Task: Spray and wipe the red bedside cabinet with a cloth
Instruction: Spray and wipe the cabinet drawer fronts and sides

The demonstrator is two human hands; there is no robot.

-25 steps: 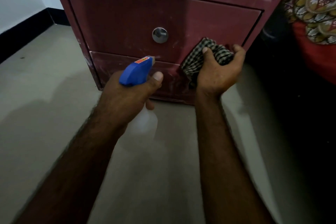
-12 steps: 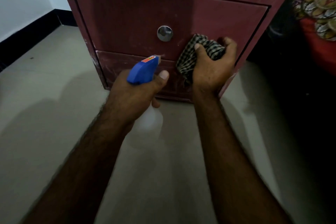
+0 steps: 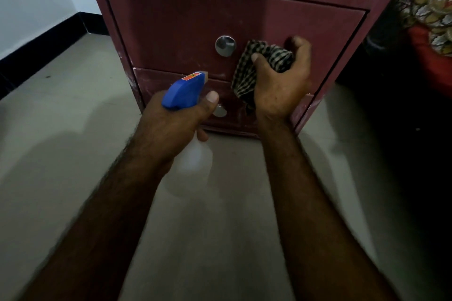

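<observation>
The red bedside cabinet [image 3: 171,19] stands on the floor ahead, with two drawers and round metal knobs [image 3: 225,45]. My right hand [image 3: 281,88] grips a bunched black-and-white checked cloth [image 3: 247,73] and presses it against the upper drawer front, just right of the upper knob. My left hand [image 3: 171,127] holds a spray bottle with a blue trigger head [image 3: 183,91], its nozzle aimed at the seam between the drawers. The bottle's clear body [image 3: 195,156] hangs below my fist. The lower knob [image 3: 219,110] is partly hidden behind my left thumb.
A pale tiled floor [image 3: 61,129] spreads in front of the cabinet. A white wall with a black skirting board [image 3: 36,54] runs along the left. Patterned and red bedding [image 3: 430,19] hangs at the right, with deep shadow beneath it.
My right hand has dragged the cloth leftward along the upper drawer, from its right edge toward the knob. The left hand keeps the spray bottle in roughly the same place.
</observation>
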